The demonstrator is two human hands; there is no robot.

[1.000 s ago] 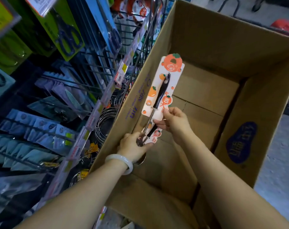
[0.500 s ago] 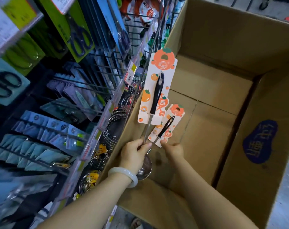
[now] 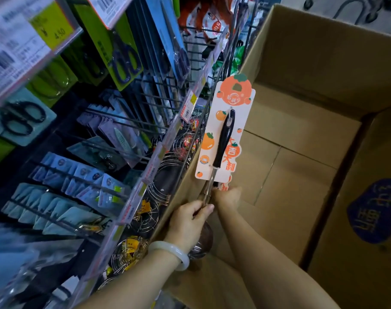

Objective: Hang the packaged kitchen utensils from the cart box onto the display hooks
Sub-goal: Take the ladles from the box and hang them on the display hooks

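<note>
Packaged ladle [image 3: 224,139]: black handle, steel shaft, mounted on white backing card printed with orange fruit; held near-upright, card topmost, at left wall of cardboard box [image 3: 306,134]. Second, smaller card [image 3: 225,186] partly hidden directly behind. Display hooks [image 3: 114,118] located left of box.

A second card [image 3: 225,186] just above the right hand [image 3: 228,197] is mostly hidden behind the ladle card [image 3: 225,130]; the ladle bowl [image 3: 201,244] sits half concealed under the left hand [image 3: 188,221].
</note>
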